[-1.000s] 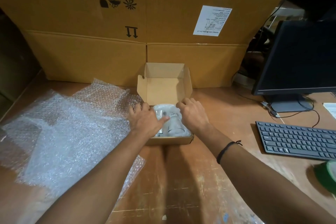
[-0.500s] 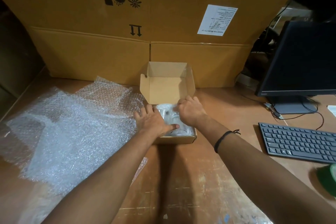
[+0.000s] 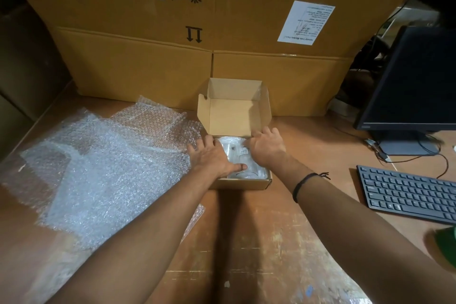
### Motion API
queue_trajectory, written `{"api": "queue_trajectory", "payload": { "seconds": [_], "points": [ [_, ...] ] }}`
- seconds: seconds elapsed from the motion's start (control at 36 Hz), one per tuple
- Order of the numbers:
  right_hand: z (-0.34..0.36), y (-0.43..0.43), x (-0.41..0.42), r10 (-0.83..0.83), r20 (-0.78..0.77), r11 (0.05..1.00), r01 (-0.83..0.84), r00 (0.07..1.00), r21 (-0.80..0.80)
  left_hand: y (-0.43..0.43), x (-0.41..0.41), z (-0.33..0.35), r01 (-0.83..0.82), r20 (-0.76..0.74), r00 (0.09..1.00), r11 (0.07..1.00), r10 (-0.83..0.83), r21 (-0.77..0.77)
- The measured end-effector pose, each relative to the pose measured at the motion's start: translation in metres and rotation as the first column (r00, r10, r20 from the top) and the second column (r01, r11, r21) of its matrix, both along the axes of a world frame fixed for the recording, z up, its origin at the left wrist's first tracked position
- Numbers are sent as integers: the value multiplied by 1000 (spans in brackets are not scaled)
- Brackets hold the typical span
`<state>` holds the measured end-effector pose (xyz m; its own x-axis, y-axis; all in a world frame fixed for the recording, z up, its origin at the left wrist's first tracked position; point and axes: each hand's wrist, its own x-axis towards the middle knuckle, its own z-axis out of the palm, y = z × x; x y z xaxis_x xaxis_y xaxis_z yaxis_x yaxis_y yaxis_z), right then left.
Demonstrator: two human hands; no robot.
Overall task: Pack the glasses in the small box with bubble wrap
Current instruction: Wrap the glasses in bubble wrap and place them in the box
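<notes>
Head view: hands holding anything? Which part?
Left hand presses its thumb on the glasses in the small box; right hand curls over their far right side. Grip cannot be told.

Small open brown cardboard box point(image 3: 243, 183) on wooden tabletop point(image 3: 271, 234). Left hand point(image 3: 212, 158) flat, thumb on clear glasses point(image 3: 235, 153) inside; right hand point(image 3: 267, 148) curls fingers in, hold unclear.

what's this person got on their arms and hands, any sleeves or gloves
No sleeves or gloves in view: both arms are bare. Behind the right hand, the wrist has a thin black cord bracelet with a short knotted tail. The left hand and its wrist wear nothing. No rings or watch show.
</notes>
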<state>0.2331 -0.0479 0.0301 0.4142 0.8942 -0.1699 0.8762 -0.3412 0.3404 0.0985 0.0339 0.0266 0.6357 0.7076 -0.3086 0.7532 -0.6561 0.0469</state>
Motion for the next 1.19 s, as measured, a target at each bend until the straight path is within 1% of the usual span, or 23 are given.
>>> {"api": "queue_trajectory", "payload": {
  "seconds": [0.06,0.08,0.17,0.22,0.31,0.39,0.47,0.53,0.56,0.61,0.64,0.69,0.72,0.75,0.81,0.86,0.92,0.94,1.0,1.06,1.08,1.14,1.19],
  "points": [
    [3,-2,-1,17,0,1000,-17,1000,-20,0,0,-1,-3,5,1000,1000,3,-4],
    [4,-4,-1,24,7,1000,-24,1000,-1,1,0,-1,1,5,1000,1000,-1,-6],
    [6,-17,1,-28,16,987,25,999,157,2,-2,-2,14,10,1000,1000,-14,-17],
    [5,-22,1,-55,33,978,48,998,203,2,-2,-1,16,7,1000,1000,-16,-16],
    [2,-22,-1,-60,62,986,49,996,158,1,-2,1,23,-2,1000,1000,-23,-20],
    [-2,-17,-3,-63,49,995,60,997,74,1,-3,0,35,-1,999,999,-35,-15],
    [-1,-11,-5,-57,22,998,57,998,-21,2,-6,-4,46,33,998,999,-46,3],
    [10,-9,-6,-65,12,998,65,998,-26,3,-9,-7,55,45,997,998,-56,17],
    [16,-8,-6,-70,2,997,70,998,10,3,-9,-9,58,50,997,998,-59,24],
    [26,-4,-8,-73,-67,988,81,995,130,2,-11,-11,57,91,994,998,-60,33],
    [27,-2,-10,-69,-147,979,95,987,179,3,-13,-11,56,129,990,997,-62,43],
    [26,2,-15,-32,-324,979,95,946,180,3,-18,-12,61,221,972,992,-83,107],
    [23,4,-17,-4,-363,987,63,932,151,3,-21,-13,65,267,958,985,-106,158],
    [18,5,-19,24,-360,992,23,933,124,3,-23,-13,66,308,942,976,-130,209],
    [11,6,-19,64,-285,995,-41,956,88,4,-26,-12,55,357,921,958,-158,280],
    [8,7,-19,77,-181,997,-70,980,45,4,-26,-11,40,350,925,954,-148,297],
    [8,9,-19,63,-124,997,-67,990,-24,2,-25,-11,39,303,945,959,-127,280],
    [9,10,-18,53,-123,997,-60,991,-49,1,-24,-12,41,283,952,964,-117,262],
    [13,10,-18,16,-187,998,-28,982,-62,-1,-20,-15,52,250,962,975,-107,217],
    [21,7,-17,-25,-247,1000,20,969,-21,-2,-16,-15,65,223,969,981,-106,183],
    [22,5,-15,-42,-240,998,51,970,30,-2,-15,-15,67,217,970,982,-105,176],
    [24,-4,-10,-94,-178,980,122,980,157,2,-17,-13,69,233,966,978,-116,199],
    [24,-14,-4,-170,-125,963,192,977,190,7,-22,-12,73,271,951,959,-150,275]
  ]
}}
